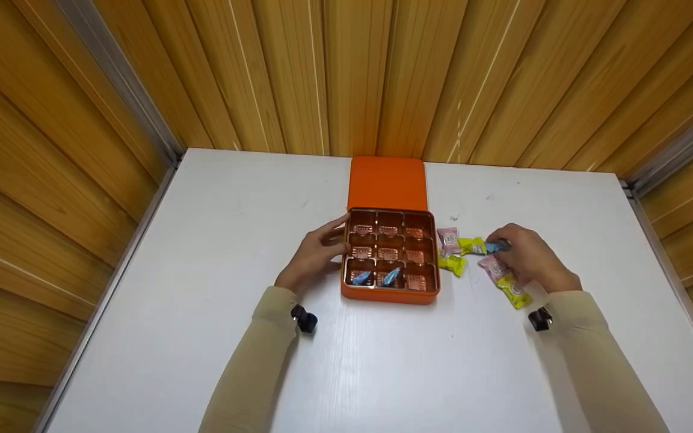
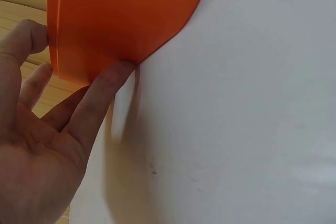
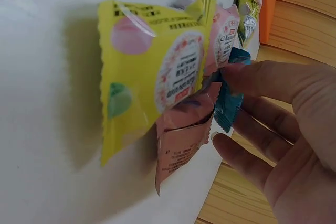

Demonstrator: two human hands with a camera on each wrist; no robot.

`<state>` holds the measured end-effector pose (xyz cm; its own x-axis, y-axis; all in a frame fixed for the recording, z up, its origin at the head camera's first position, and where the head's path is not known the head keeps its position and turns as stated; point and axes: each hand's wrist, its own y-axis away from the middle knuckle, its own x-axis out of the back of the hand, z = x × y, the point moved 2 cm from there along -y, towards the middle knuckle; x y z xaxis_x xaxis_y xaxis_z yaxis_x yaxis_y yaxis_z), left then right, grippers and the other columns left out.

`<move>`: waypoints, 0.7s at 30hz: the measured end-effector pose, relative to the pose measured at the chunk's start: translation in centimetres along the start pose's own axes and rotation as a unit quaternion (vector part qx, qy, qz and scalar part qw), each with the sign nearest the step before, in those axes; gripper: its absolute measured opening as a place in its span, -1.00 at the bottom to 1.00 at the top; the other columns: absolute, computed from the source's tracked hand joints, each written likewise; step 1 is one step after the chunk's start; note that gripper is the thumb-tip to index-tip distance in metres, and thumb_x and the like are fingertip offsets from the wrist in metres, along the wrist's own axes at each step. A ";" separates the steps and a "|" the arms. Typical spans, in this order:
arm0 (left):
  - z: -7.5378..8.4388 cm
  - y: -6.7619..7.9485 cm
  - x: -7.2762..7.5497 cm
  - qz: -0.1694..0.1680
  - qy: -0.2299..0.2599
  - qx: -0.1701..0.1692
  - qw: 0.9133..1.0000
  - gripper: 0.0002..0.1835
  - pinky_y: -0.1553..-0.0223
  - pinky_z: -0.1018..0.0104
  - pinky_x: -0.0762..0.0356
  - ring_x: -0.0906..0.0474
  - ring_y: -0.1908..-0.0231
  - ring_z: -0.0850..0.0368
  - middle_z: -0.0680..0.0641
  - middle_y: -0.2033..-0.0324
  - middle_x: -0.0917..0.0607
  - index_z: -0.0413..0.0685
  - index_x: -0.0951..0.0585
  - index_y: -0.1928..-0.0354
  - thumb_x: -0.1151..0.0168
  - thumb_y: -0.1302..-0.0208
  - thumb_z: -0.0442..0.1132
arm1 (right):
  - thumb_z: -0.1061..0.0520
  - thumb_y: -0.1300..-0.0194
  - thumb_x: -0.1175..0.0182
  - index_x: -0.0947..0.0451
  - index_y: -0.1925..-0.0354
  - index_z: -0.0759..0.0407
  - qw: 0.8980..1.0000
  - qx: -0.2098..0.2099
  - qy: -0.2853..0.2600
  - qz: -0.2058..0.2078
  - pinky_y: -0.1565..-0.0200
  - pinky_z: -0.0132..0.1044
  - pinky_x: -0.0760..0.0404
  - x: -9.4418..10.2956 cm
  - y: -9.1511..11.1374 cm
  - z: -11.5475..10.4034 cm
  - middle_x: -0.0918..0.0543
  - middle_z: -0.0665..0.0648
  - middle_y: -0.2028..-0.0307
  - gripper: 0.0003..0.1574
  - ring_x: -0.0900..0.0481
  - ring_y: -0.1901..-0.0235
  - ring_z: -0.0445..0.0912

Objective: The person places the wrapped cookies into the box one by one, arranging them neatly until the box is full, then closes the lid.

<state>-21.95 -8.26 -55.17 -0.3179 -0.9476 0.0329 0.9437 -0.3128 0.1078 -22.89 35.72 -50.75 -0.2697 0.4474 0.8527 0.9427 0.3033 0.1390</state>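
An orange tin [image 1: 390, 294] stands with its hinged lid [image 1: 387, 183] laid back. Inside is a brown divided insert; one blue-wrapped candy [image 1: 361, 278] lies in its front left compartment and another blue candy [image 1: 391, 276] in the front middle one. My left hand [image 1: 313, 255] rests its fingers and thumb against the tin's left side, and the left wrist view shows its fingertips along the orange wall [image 2: 126, 24]. To the right, my right hand [image 1: 530, 258] pinches a blue-wrapped candy [image 3: 231, 98] between thumb and fingers, close over the other candies.
Beside the tin lie a pink candy [image 1: 449, 239], a yellow candy [image 1: 453, 264] and another yellow candy [image 1: 471, 245]. Nearer my right wrist are a pink candy [image 1: 492, 267] and a yellow candy [image 3: 152, 61]. Wood-look panels [image 1: 352, 72] rise behind the white table [image 1: 232, 198].
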 end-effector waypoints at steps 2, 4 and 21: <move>0.0 0.0 0.0 0.002 -0.003 0.003 1.000 -0.24 0.00 -0.08 -0.74 -0.53 -0.34 -0.17 -0.24 -0.43 -0.50 0.25 -0.36 -0.62 -0.32 -0.45 -0.35 | 0.39 -0.42 -0.31 -0.65 -0.17 0.37 1.000 -0.008 -0.004 -0.005 -0.32 0.35 -0.42 0.0 0.0 0.1 -0.59 0.36 -0.17 -0.63 -0.52 -0.21 0.32; -0.1 0.0 0.0 0.004 0.001 0.004 1.000 -0.24 0.00 -0.08 -0.74 -0.53 -0.34 -0.17 -0.24 -0.43 -0.49 0.25 -0.37 -0.62 -0.32 -0.45 -0.35 | 0.38 -0.43 -0.30 -0.64 -0.19 0.36 1.000 -0.015 -0.007 -0.011 -0.32 0.35 -0.42 0.0 0.0 0.2 -0.57 0.35 -0.20 -0.62 -0.51 -0.21 0.31; 0.1 0.1 -0.1 0.012 -0.003 0.006 1.000 -0.24 0.06 0.00 -0.77 -0.58 -0.27 -0.14 -0.22 -0.41 -0.52 0.29 -0.39 -0.61 -0.30 -0.43 -0.33 | 0.27 -0.56 -0.19 -0.43 -0.41 0.36 0.999 -0.039 -0.019 -0.017 -0.40 0.36 -0.29 0.3 0.1 0.4 -0.46 0.42 -0.36 -0.47 -0.39 -0.37 0.35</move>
<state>-21.88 -8.18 -55.05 -0.2958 -0.9543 0.0420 0.9499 -0.2892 0.1184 -22.94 36.19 -50.67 -0.3079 0.4705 0.8269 0.9448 0.2535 0.2076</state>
